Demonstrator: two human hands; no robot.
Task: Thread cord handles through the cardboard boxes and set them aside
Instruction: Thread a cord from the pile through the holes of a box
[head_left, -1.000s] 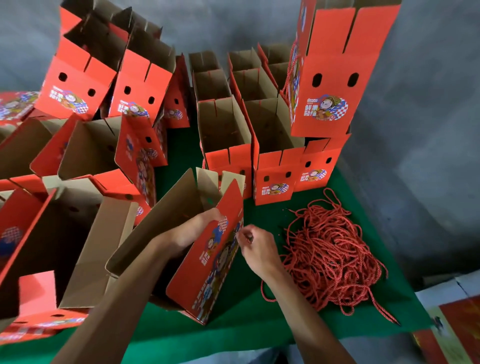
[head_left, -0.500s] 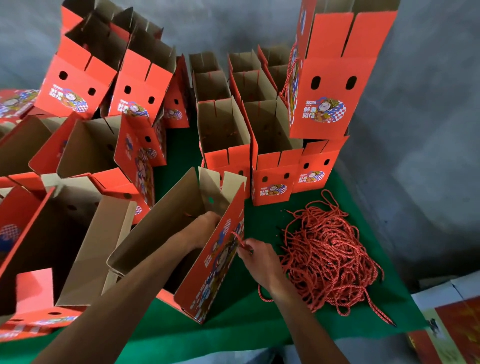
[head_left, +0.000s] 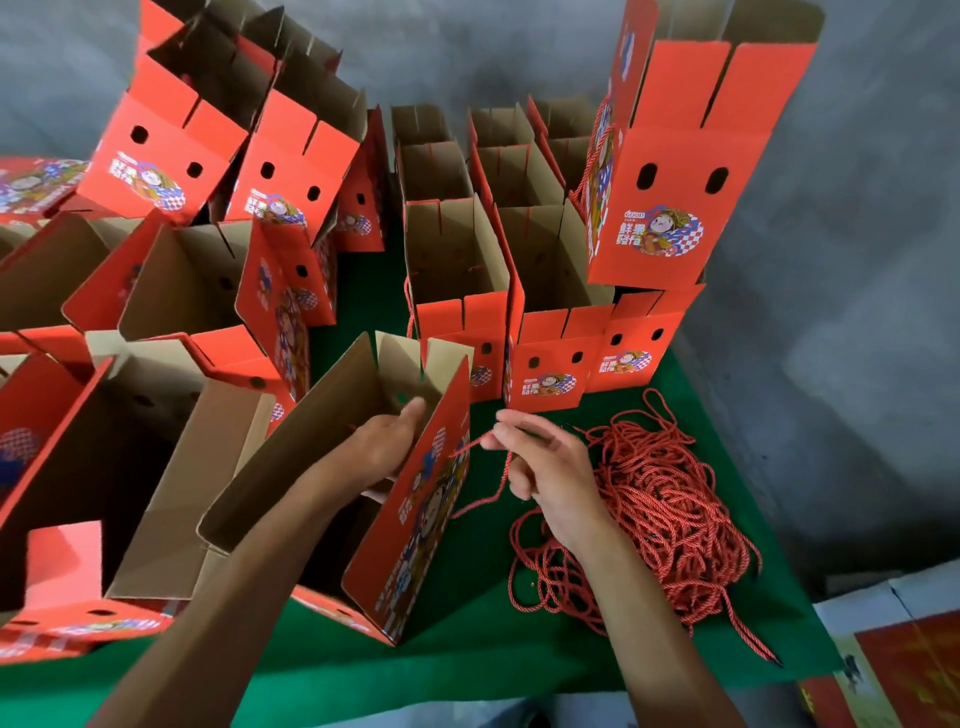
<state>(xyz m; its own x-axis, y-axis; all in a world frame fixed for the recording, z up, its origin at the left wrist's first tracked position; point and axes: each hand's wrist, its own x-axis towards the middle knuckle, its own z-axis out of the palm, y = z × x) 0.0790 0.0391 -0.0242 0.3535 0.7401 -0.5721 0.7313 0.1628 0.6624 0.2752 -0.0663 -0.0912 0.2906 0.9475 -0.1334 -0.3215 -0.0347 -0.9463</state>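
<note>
The right hand (head_left: 550, 467) pinches a cord (head_left: 470, 448) running into the side of the box (head_left: 415, 519); the left hand (head_left: 384, 447) reaches inside, grip hidden. A few boxes behind look corded. Many boxes and the cord pile (head_left: 660, 509) wait.

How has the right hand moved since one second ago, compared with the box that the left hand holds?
Yes. The right hand, pinching a red cord, has drawn away from the box wall toward the cord pile.
</note>
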